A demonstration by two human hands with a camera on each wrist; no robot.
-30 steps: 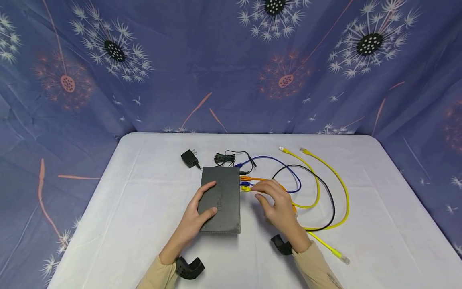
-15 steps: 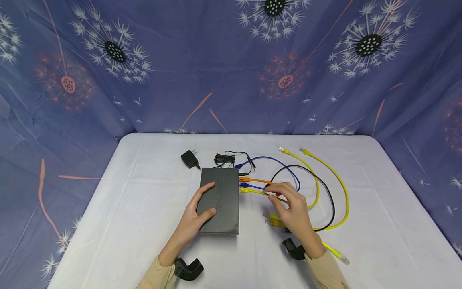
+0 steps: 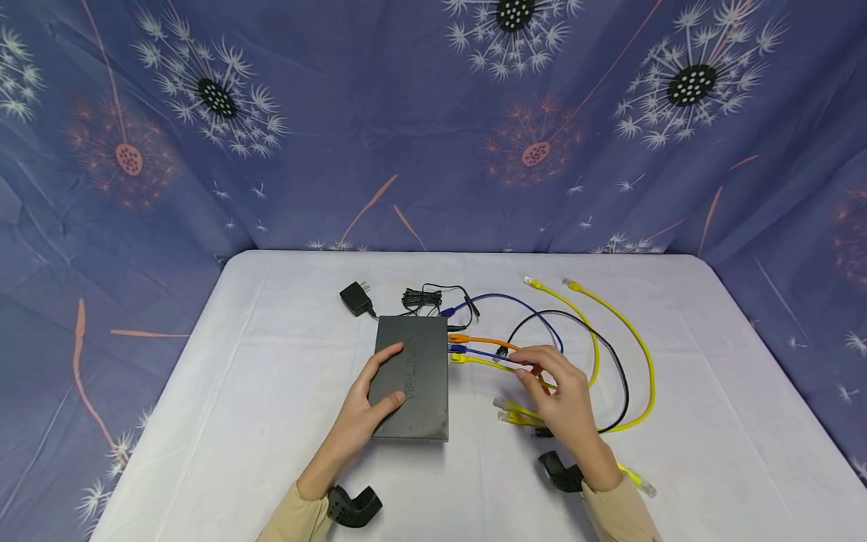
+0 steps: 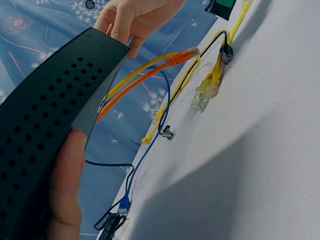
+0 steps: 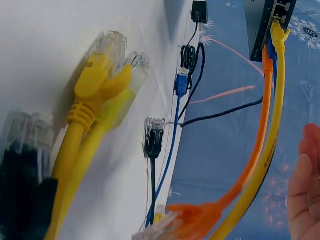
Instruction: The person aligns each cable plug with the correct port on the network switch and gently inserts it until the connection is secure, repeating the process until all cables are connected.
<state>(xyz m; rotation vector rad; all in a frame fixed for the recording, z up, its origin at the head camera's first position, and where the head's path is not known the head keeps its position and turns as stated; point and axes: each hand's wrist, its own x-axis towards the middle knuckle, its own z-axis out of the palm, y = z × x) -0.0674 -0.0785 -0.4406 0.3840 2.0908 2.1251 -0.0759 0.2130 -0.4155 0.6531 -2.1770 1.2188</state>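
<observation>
My left hand (image 3: 354, 412) grips a black network switch (image 3: 427, 376) from its left side, thumb and index finger lying on its top. A finger shows along the vented side (image 4: 40, 120) in the left wrist view. Orange (image 3: 459, 339), blue (image 3: 457, 348) and yellow (image 3: 459, 358) network cable plugs sit in ports on its right side. My right hand (image 3: 567, 388) hovers over these cables, thumb and fingers loosely bent and apart. In the right wrist view its fingers (image 5: 302, 185) stand clear of the yellow cable (image 5: 272, 135). The orange cable's other plug (image 5: 192, 220) hangs loose.
Loose yellow plugs (image 3: 515, 412) lie right of the switch, with a black plug (image 3: 502, 351) farther back. A power adapter (image 3: 356, 298) and bundled cord (image 3: 421, 296) lie behind. Yellow cables (image 3: 650, 369) loop at right. A loose blue plug (image 3: 448, 311) lies behind the switch.
My right hand has left the yellow plug at the switch and drawn back to the right, uncovering the plugged cables and loose yellow plugs. The left hand and switch have barely moved.
</observation>
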